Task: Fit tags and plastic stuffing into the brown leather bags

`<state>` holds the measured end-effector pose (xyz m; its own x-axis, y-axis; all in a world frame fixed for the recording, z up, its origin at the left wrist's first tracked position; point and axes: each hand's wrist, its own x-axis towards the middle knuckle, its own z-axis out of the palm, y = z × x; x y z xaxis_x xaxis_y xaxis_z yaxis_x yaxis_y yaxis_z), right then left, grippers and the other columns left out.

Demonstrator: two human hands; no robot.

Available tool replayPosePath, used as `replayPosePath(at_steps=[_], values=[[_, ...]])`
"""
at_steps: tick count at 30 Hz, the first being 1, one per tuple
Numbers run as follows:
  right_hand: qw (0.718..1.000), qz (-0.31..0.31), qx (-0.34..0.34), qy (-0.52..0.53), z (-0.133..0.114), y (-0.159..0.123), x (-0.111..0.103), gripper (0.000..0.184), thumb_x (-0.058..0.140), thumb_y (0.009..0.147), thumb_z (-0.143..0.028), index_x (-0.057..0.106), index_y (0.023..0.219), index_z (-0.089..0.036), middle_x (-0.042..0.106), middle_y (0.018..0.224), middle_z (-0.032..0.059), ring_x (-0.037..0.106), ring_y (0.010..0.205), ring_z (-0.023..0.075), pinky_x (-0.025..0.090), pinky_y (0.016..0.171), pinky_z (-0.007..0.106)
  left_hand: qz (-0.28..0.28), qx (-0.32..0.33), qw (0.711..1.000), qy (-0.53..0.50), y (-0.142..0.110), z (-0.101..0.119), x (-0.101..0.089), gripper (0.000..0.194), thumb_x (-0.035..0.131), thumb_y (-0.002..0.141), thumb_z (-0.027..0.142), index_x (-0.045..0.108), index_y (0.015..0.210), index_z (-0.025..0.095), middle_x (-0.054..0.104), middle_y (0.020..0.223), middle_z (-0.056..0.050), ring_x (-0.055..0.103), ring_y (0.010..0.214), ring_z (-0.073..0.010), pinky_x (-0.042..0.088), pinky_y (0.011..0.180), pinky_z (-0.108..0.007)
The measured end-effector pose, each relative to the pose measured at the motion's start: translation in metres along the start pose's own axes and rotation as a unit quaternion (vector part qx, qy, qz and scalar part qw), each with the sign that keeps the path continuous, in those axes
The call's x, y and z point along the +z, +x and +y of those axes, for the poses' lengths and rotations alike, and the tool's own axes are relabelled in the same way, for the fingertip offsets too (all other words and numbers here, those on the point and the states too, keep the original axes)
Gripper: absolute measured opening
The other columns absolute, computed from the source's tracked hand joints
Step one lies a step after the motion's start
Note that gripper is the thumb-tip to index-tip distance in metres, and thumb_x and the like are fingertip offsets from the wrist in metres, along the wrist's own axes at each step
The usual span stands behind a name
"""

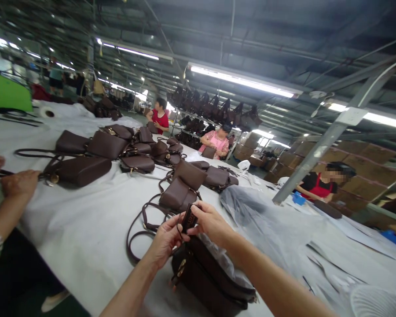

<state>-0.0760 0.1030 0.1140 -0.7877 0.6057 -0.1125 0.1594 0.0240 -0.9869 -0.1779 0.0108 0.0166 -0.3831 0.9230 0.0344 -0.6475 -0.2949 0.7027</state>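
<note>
My left hand [166, 240] and my right hand [211, 222] pinch a small dark brown tag [188, 218] between their fingertips, above the table. Right under them lies a dark brown handbag [207, 275] with gold hardware and clear plastic stuffing showing at its top. A long brown strap [139, 229] loops on the white table cover [86, 229] to the left of my hands. Behind the tag sit two more small brown bags [181, 189].
Several brown handbags [108, 147] lie across the far table. A co-worker's hands [18, 182] at the left edge hold a strap by another bag [77, 169]. Clear plastic bags [251, 215] lie to the right. Seated people work beyond, near a steel post [333, 132] and stacked cartons.
</note>
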Motion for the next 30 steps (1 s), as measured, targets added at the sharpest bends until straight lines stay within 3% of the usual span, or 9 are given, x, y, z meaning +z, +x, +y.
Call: replayPosePath(at_steps=[4,7,10,13,18,22,25,30], values=[[0.997,0.016,-0.03,0.07,0.005,0.004,0.012,0.044,0.072,0.068,-0.056,0.049,0.08,-0.021,0.06,0.072,-0.0018,0.063,0.068,0.0142,0.058,0.059,0.029,0.016,0.048,0.993,0.102,-0.006,0.014,-0.011,0.054,0.084,0.063,0.042,0.072,0.109,0.018,0.075,0.089,-0.01,0.067,0.061,-0.0152,0.035,0.045,-0.018],[0.997,-0.019,-0.063,-0.029,0.002,0.009,0.013,0.037,0.072,0.069,-0.049,0.051,0.078,-0.02,0.059,0.07,-0.0029,0.062,0.066,0.0141,0.058,0.057,0.028,0.037,0.076,0.987,0.137,-0.007,0.02,-0.014,0.05,0.083,0.063,0.04,0.073,0.108,0.019,0.075,0.085,-0.008,0.066,0.062,-0.016,0.035,0.046,-0.018],[0.985,-0.058,-0.08,-0.139,0.002,0.014,0.017,0.027,0.067,0.074,-0.042,0.051,0.077,-0.02,0.056,0.067,-0.0044,0.06,0.06,0.0128,0.056,0.051,0.025,0.023,0.104,0.981,0.162,-0.008,0.023,-0.012,0.045,0.084,0.062,0.036,0.076,0.103,0.018,0.073,0.074,-0.004,0.062,0.059,-0.0147,0.042,0.052,-0.021],[0.972,-0.03,-0.093,-0.212,0.005,0.017,0.021,0.019,0.06,0.078,-0.036,0.05,0.075,-0.02,0.053,0.065,-0.0042,0.058,0.055,0.0127,0.053,0.045,0.025,0.015,0.124,0.977,0.174,-0.01,0.024,-0.011,0.042,0.084,0.062,0.033,0.077,0.1,0.018,0.073,0.077,-0.003,0.06,0.06,-0.0136,0.047,0.063,-0.025],[0.956,-0.017,-0.095,-0.277,0.003,0.018,0.023,0.009,0.054,0.081,-0.025,0.049,0.075,-0.021,0.054,0.07,-0.002,0.059,0.058,0.0131,0.051,0.043,0.022,0.041,0.07,0.988,0.128,-0.015,0.026,-0.018,0.047,0.079,0.066,0.048,0.076,0.103,0.018,0.074,0.083,-0.007,0.063,0.063,-0.0155,0.042,0.056,-0.022],[0.913,-0.058,-0.108,-0.388,-0.008,0.015,0.029,0.007,0.054,0.08,-0.021,0.053,0.073,-0.02,0.058,0.07,-0.0016,0.056,0.05,0.0099,0.043,0.041,0.018,0.036,0.104,0.983,0.145,-0.015,0.028,-0.024,0.041,0.082,0.063,0.045,0.079,0.093,0.018,0.074,0.077,-0.007,0.064,0.073,-0.0194,0.047,0.068,-0.026],[0.875,-0.08,-0.111,-0.464,-0.015,0.013,0.036,0.006,0.056,0.08,-0.018,0.06,0.076,-0.019,0.062,0.069,-0.0008,0.057,0.051,0.0105,0.041,0.048,0.02,0.077,0.1,0.983,0.133,-0.014,0.026,-0.03,0.042,0.08,0.064,0.045,0.078,0.096,0.017,0.073,0.074,-0.006,0.061,0.069,-0.0173,0.045,0.061,-0.024],[0.804,-0.104,-0.16,-0.563,-0.003,0.012,0.043,0.016,0.054,0.083,-0.011,0.064,0.093,-0.019,0.071,0.091,0.0066,0.065,0.088,0.0195,0.042,0.071,0.025,0.066,0.08,0.98,0.171,-0.012,0.029,-0.03,0.042,0.081,0.063,0.039,0.076,0.099,0.016,0.073,0.083,-0.007,0.062,0.074,-0.018,0.047,0.06,-0.023]])
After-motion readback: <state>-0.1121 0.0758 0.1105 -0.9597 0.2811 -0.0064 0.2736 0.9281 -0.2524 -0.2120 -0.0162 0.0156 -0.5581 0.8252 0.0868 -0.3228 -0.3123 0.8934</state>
